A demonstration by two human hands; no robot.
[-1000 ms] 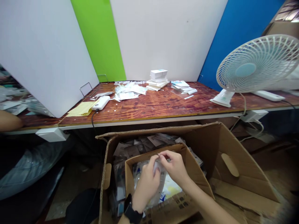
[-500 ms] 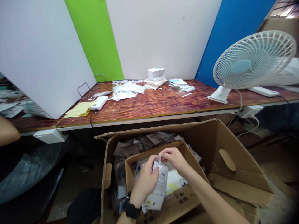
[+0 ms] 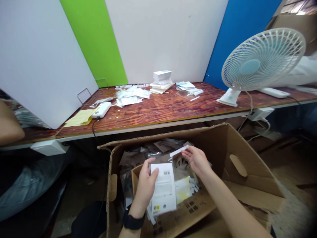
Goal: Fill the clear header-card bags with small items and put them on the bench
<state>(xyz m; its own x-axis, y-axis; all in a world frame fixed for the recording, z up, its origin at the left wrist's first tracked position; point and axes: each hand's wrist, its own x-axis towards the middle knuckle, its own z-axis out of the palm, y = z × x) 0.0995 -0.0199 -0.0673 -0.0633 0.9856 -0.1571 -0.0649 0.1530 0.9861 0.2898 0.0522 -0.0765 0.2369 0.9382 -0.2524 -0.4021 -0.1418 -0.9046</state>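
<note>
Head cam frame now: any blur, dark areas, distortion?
Head view: fan looks stretched into an oval near the right edge; floor at lower right is smeared; space under the table is mostly dark; packet's fine print is too soft to read.

Dark Chinese characters (image 3: 192, 207), apparently 日期 and 规格, mark the inner cardboard box (image 3: 178, 219); finer print on the bagged white card (image 3: 163, 193) is too small to read.
</note>
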